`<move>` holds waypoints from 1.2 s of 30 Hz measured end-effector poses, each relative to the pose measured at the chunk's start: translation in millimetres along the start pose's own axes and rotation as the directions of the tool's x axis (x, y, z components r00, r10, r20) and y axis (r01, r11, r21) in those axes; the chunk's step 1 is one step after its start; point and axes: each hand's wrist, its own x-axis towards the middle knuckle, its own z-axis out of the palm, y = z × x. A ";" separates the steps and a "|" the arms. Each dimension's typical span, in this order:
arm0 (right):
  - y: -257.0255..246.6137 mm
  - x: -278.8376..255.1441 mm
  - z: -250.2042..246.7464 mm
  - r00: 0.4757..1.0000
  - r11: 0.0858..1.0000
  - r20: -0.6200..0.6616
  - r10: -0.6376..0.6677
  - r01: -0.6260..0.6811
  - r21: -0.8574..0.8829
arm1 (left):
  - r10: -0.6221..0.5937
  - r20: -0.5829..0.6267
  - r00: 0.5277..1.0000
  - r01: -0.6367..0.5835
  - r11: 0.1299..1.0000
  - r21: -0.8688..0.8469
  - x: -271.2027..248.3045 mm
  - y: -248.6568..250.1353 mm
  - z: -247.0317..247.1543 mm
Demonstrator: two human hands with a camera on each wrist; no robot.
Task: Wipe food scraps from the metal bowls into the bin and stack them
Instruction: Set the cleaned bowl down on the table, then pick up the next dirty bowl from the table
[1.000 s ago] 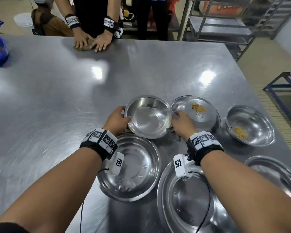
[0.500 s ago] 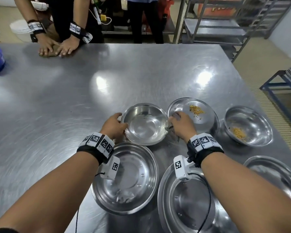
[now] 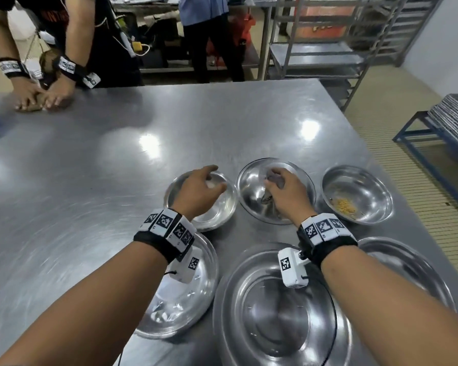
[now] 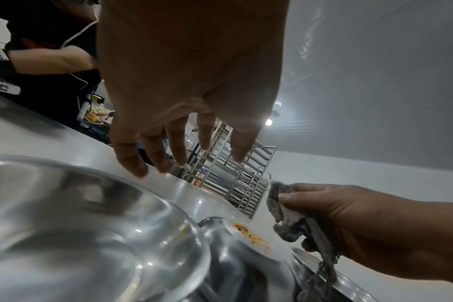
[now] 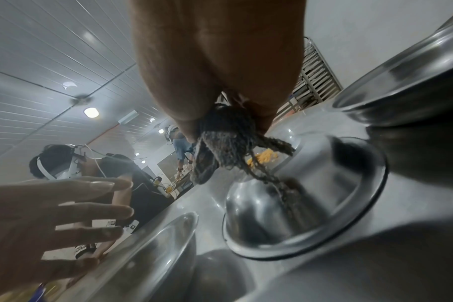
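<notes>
Nearest the wearer, a wide shallow steel bowl (image 3: 275, 313) lies below the right wrist. Beyond it, the left hand (image 3: 198, 190) hovers with fingers (image 4: 153, 151) spread and straight, holding nothing, over a small clean round steel bowl (image 3: 217, 210). Just right of those fingers, the right hand (image 3: 286, 192) grips a frayed grey rag (image 4: 292, 220) above the scrap-holding round steel bowl (image 3: 251, 191); past its knuckles sits another steel bowl with yellow scraps (image 3: 354, 196).

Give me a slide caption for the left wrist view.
Left hand open above a clean metal bowl; right hand grips a grey rag beside a scrap-flecked bowl.
</notes>
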 end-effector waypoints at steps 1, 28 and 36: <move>5.7 0.1 -9.3 1.000 1.000 -0.004 -0.005 0.005 0.007 | 0.010 0.020 1.000 -0.010 1.000 -0.013 -1.6 6.6 8.8; 59.9 108.2 -115.8 0.966 0.955 0.251 -0.058 0.127 -0.268 | -0.474 0.107 0.874 0.486 0.856 -0.176 6.6 79.1 145.1; 64.4 169.0 -92.7 0.899 0.888 0.437 -0.037 0.231 -0.398 | -0.485 0.042 0.874 0.480 0.845 -0.236 22.2 68.0 151.4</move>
